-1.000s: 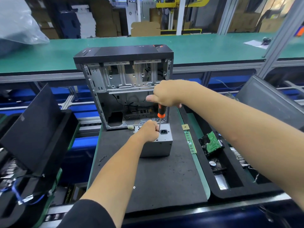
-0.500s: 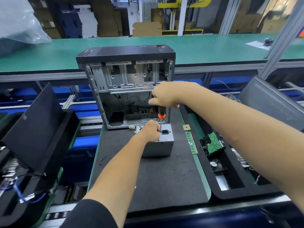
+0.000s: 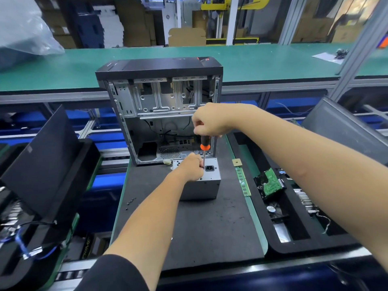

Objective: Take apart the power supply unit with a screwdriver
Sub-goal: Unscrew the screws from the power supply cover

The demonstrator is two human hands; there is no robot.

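Right now you face a long green workbench [image 3: 262,59] running across the far side, with cardboard boxes and racks behind it and a plastic bag [image 3: 23,32] at its far left. Nearer you lies a dark work mat [image 3: 199,227], its right edge bordered by a green strip; the near half of the mat is bare apart from a few small screws [image 3: 130,202] at its left. An open computer case [image 3: 161,110] stands upright at the far end of the mat. Just in front of it sits the grey power supply [image 3: 201,183], socket face up. To the right, a black foam tray [image 3: 294,244] holds a green circuit board [image 3: 270,182] and a coin battery [image 3: 271,208] in separate pockets; a memory stick [image 3: 243,181] lies between mat and tray. Another black tray [image 3: 42,169] sits at the left, with blue cables [image 3: 25,246] near it. Your left hand [image 3: 190,168] rests on top of the power supply, fingers curled against the screwdriver [image 3: 204,147] shaft. Your right hand [image 3: 210,120] grips the handle from above, the tool upright, tip on the unit's top.
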